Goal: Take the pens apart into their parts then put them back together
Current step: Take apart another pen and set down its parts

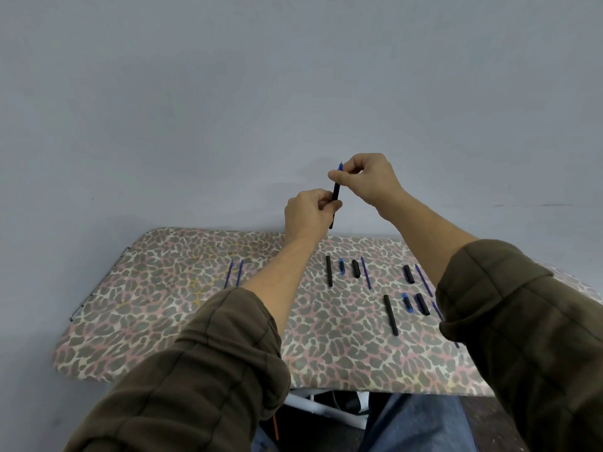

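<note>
Both hands hold one black pen (pixel 335 194) nearly upright in the air: the left hand (pixel 306 214) curls round its lower barrel, the right hand (pixel 370 181) pinches its blue tip end above. Below the grip, loose barrels (pixel 329 271), caps (pixel 355 268), blue tip pieces (pixel 341 266) and refills (pixel 366 273) lie apart on the leopard-print board (pixel 156 308).

My left hand (pixel 306 213) wraps the lower middle of the slim black pen barrel (pixel 336 192), so that stretch is out of sight. The fingertips of my right hand (pixel 368 177) cover most of its blue tip end. My brown right sleeve (pixel 522 321) hides much of the leopard-print table's (pixel 163 305) right side and the lower part of a thin blue refill (pixel 436 308), and the sleeve itself runs off the bottom edge.
</note>
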The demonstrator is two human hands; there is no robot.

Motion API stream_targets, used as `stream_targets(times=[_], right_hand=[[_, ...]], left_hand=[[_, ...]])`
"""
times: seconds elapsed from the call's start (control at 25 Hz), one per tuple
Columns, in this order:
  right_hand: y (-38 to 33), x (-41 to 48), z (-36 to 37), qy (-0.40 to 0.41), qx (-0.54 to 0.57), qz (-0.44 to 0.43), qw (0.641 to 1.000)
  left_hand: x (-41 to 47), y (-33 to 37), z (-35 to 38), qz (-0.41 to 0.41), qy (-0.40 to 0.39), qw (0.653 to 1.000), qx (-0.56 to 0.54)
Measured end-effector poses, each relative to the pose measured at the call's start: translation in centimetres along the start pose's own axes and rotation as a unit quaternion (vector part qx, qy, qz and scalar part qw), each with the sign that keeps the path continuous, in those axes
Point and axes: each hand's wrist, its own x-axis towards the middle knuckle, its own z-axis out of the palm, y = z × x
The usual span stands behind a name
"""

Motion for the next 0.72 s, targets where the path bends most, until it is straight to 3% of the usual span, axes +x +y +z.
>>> stream_targets(times=[0.16, 0.28, 0.44, 0.56, 0.72], right_hand=[[2.7, 0.1, -2.2, 0.013, 0.069, 0.058, 0.996], [7.8, 0.6, -4.1, 0.045, -0.1, 0.102, 0.989], [14.2, -0.2, -5.8, -0.038, -0.326, 0.189, 0.925], [17.6, -1.2, -6.0, -0.064, -0.421, 0.218, 0.878], [19.0, -1.3, -5.5, -0.084, -0.481, 0.215, 0.846]], left_hand=[[-0.2, -0.5, 1.6, -0.011, 0.002, 1.0, -0.019], [-0.4, -1.0, 3.3, -0.017, -0.016, 1.0, -0.021], [-0.2, -1.3, 5.4, -0.015, -0.03, 0.999, -0.019], [0.3, -1.3, 6.7, -0.014, -0.048, 0.999, -0.016], [1.0, -1.3, 7.6, -0.016, -0.055, 0.998, -0.025]])
